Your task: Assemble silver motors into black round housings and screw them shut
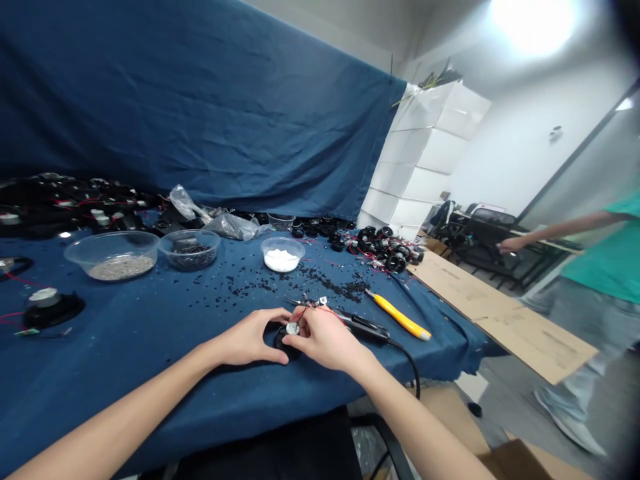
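Observation:
My left hand (253,337) curls round a small black round part (280,341) on the blue cloth, thumb at the near side and fingers at the far side. A white disc (293,328) sits on top of that part. Over it my right hand (325,337) is closed, thumb and fingers pinched at the disc and thin wires. Exactly what its fingertips grip is partly hidden. Small electronic pieces with red wires (323,303) lie just beyond my right fingers. Beside that hand rests a black pen-shaped corded tool (367,328).
A yellow-handled tool (400,317) lies to the right. Beyond my hands stand a bowl of white material (283,247), a bowl of black bits (213,248) and a bowl of greyish bits (75,253). Black bits (350,288) are scattered about. A person (600,260) stands at far right.

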A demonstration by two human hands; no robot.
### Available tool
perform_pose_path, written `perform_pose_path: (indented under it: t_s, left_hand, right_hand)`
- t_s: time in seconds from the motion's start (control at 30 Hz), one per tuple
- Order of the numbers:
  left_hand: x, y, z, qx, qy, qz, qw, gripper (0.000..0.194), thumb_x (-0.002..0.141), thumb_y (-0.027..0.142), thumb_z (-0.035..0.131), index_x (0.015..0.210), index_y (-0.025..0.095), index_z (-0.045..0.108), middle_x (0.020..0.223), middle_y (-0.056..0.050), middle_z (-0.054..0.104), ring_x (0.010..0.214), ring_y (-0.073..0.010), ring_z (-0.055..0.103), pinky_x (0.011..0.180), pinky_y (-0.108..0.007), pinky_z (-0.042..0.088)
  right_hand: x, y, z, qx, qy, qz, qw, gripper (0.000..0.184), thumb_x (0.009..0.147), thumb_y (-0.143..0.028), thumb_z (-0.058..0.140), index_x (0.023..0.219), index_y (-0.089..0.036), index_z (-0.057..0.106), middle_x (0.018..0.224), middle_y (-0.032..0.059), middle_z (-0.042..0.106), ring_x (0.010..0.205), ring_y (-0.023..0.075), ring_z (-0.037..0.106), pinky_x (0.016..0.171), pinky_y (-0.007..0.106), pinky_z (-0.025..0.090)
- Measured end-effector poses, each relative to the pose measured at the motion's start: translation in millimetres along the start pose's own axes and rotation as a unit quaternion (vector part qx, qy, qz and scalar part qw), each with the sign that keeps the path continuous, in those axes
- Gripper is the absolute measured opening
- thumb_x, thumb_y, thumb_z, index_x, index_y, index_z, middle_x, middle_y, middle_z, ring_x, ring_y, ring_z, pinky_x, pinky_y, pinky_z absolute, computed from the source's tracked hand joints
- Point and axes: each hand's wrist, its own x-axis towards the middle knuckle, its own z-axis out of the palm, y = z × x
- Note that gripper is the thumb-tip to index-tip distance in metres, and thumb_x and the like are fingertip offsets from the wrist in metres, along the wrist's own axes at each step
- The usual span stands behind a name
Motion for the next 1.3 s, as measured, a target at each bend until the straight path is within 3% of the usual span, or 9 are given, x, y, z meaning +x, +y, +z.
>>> perform_pose_path:
  t_s: [0.37,0.77,0.83,0.9,0.97,1.07,1.17,1.23,1.3]
  left_hand:
    - [0.1,4.2,-0.9,-0.017,0.002,-0.006,1.000,0.060,0.062,0.029,0.084,0.117,0.023,0.060,0.119,-0.005,0.066,0.111,-0.0252,0.060,0.099,-0.035,0.044]
    - [3.4,0.0,0.3,0.023,-0.016,-0.021,0.999,0.052,0.069,0.033,0.079,0.116,0.024,0.060,0.120,-0.002,0.066,0.113,-0.0259,0.059,0.097,-0.035,0.045]
    - [-0.4,6.0,0.7,0.044,-0.003,-0.028,0.999,0.054,0.071,0.033,0.077,0.121,0.025,0.057,0.124,-0.004,0.064,0.115,-0.0272,0.059,0.098,-0.037,0.045]
    - [-6.9,15.4,0.7,0.083,0.030,-0.022,0.996,0.060,0.074,0.034,0.075,0.129,0.027,0.052,0.132,-0.006,0.059,0.121,-0.0284,0.055,0.104,-0.040,0.043]
    - [-14.6,27.9,0.8,0.125,0.072,0.008,0.990,0.071,0.075,0.038,0.074,0.138,0.030,0.041,0.141,-0.008,0.051,0.127,-0.0294,0.049,0.108,-0.043,0.040]
    - [-23.3,52.5,2.6,0.161,0.147,0.099,0.971,0.087,0.074,0.046,0.075,0.145,0.033,0.026,0.145,-0.010,0.045,0.130,-0.0313,0.047,0.109,-0.045,0.040]
    - [-24.8,83.2,4.5,0.162,0.236,0.236,0.929,0.082,0.076,0.050,0.072,0.143,0.025,0.032,0.137,-0.014,0.053,0.124,-0.0306,0.052,0.105,-0.043,0.045]
    - [-23.6,103.1,4.8,0.164,0.251,0.310,0.902,0.072,0.079,0.048,0.071,0.137,0.019,0.040,0.129,-0.014,0.058,0.120,-0.0274,0.056,0.102,-0.037,0.048]
    - [-23.7,118.8,4.7,0.181,0.236,0.353,0.887,0.068,0.078,0.045,0.073,0.133,0.015,0.044,0.125,-0.015,0.060,0.117,-0.0251,0.058,0.099,-0.032,0.050]
  right_hand:
    - [-5.3,-0.1,6.3,0.048,0.028,0.023,0.998,0.015,0.086,-0.030,0.064,0.087,-0.015,0.062,0.060,-0.0033,0.056,0.055,0.0111,0.051,0.053,0.022,0.031]
    - [-6.7,0.3,23.1,0.005,0.075,0.044,0.996,0.015,0.085,-0.030,0.065,0.083,-0.017,0.056,0.063,-0.0020,0.055,0.058,0.0137,0.052,0.058,0.025,0.034]
    - [-7.3,3.6,26.5,0.033,0.090,0.052,0.994,0.014,0.084,-0.028,0.065,0.082,-0.017,0.056,0.062,-0.0017,0.054,0.058,0.0136,0.051,0.059,0.025,0.035]
    - [-6.9,6.7,25.3,0.143,0.110,0.070,0.981,0.016,0.084,-0.030,0.065,0.083,-0.017,0.056,0.061,-0.0030,0.051,0.056,0.0121,0.049,0.056,0.024,0.035]
    - [-7.1,6.2,18.8,0.338,0.121,0.098,0.928,0.026,0.083,-0.040,0.065,0.086,-0.017,0.054,0.058,-0.0056,0.048,0.048,0.0093,0.044,0.048,0.021,0.033]
    - [-13.1,-6.5,6.0,0.622,0.108,0.114,0.767,0.041,0.077,-0.052,0.071,0.085,-0.018,0.049,0.055,-0.0090,0.046,0.039,0.0038,0.031,0.039,0.016,0.023]
    - [-24.1,-29.6,1.6,0.764,0.045,0.105,0.634,0.042,0.071,-0.046,0.079,0.079,-0.018,0.049,0.055,-0.0089,0.049,0.036,0.0007,0.029,0.037,0.013,0.019]
    - [-30.3,-44.1,4.8,0.808,0.003,0.105,0.580,0.041,0.068,-0.045,0.082,0.078,-0.017,0.053,0.056,-0.0080,0.053,0.036,0.0004,0.031,0.037,0.013,0.022]
    - [-34.0,-53.7,10.0,0.822,-0.007,0.090,0.562,0.040,0.066,-0.044,0.083,0.080,-0.016,0.058,0.056,-0.0072,0.054,0.037,0.0015,0.033,0.037,0.013,0.026]
